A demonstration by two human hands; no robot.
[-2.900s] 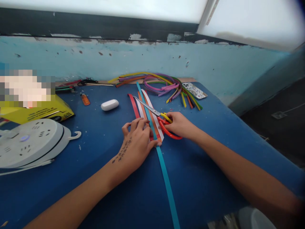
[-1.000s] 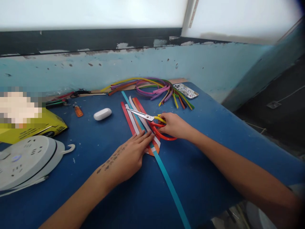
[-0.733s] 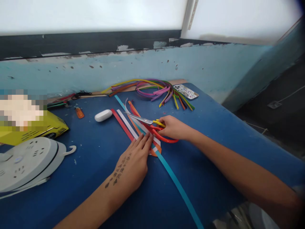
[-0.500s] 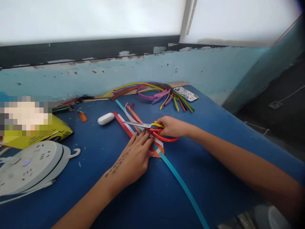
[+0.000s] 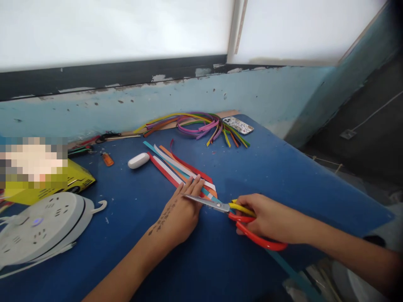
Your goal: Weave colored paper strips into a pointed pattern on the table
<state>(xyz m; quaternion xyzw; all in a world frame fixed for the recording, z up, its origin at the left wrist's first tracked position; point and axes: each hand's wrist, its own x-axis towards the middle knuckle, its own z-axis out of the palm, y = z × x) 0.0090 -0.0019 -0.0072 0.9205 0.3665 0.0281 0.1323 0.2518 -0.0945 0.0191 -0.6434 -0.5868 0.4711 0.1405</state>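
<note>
On worktop [image 5: 129,205], left hand [image 5: 181,217] lies flat over coloured strips [image 5: 172,162], grip apart; right hand [image 5: 266,216] grip clamped on scissors [image 5: 220,206].

White round device [image 5: 40,226] cut off at left, teal strip [image 5: 291,272] partly hidden behind right hand [image 5: 264,214]

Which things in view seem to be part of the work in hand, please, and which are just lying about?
Apparently in use:
- scissors, in the right hand
- fanned strips, under the left hand

Apparently lying about:
- white case
- phone
- yellow box

Unclear:
- coiled strips, possibly spares
</note>
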